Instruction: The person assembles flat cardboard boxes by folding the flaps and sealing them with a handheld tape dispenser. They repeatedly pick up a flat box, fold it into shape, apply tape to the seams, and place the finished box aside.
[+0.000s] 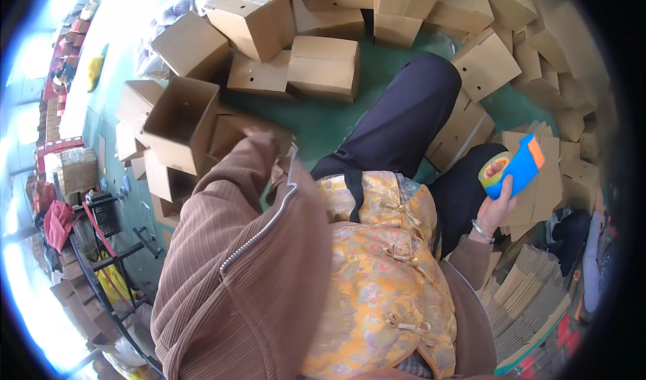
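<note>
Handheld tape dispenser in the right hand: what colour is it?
Blue tape dispenser with an orange end; head view.

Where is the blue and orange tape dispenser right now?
In the head view, the blue and orange tape dispenser is at the right, gripped in the person's right hand, raised beside the dark trouser leg and in front of flattened cardboard sheets.

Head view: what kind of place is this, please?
Probably a packing workshop or small warehouse. Assembled cardboard boxes are piled over the green floor, flat cartons are stacked at the right, and the right hand holds a blue tape dispenser.
</note>
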### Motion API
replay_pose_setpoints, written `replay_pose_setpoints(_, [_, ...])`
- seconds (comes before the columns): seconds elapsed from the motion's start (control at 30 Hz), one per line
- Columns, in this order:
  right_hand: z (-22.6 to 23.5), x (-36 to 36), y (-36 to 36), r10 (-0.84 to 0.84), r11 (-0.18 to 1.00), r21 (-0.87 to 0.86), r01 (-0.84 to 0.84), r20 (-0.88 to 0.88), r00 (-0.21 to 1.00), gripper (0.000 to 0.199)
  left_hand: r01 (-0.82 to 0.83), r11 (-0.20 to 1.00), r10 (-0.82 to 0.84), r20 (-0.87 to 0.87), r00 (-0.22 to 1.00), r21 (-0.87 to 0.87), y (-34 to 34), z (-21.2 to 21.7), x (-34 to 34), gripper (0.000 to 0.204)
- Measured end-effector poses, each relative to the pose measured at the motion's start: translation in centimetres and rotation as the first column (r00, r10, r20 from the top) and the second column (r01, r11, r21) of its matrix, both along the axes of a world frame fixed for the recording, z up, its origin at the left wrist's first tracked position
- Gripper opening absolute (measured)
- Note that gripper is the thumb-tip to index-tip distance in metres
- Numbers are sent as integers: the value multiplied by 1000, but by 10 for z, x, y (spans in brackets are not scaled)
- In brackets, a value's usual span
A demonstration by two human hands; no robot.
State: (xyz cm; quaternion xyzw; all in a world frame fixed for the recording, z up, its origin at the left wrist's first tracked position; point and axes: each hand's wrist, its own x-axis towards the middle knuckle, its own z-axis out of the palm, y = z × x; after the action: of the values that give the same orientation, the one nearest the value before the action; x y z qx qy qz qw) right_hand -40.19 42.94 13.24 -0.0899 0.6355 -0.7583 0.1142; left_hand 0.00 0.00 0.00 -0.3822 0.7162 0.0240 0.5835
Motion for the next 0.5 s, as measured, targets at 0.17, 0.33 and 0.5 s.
replay_pose_setpoints(0.17, [-12,-1,-12,83,995,52,-85,31,996,34,111,950,-91,81,993,-290,-47,12,93,51])
replay_pose_setpoints(0.33, [-7,6,-17,-37,999,2,37,77,996,35,-98,994,92,-112,989,-49,-68,10,36,39])
replay_pose_setpoints(0.5, [-13,17,58,-320,947,-25,320,14,947,38,-57,998,17,-924,382,-6,-32,-11,-144,26])
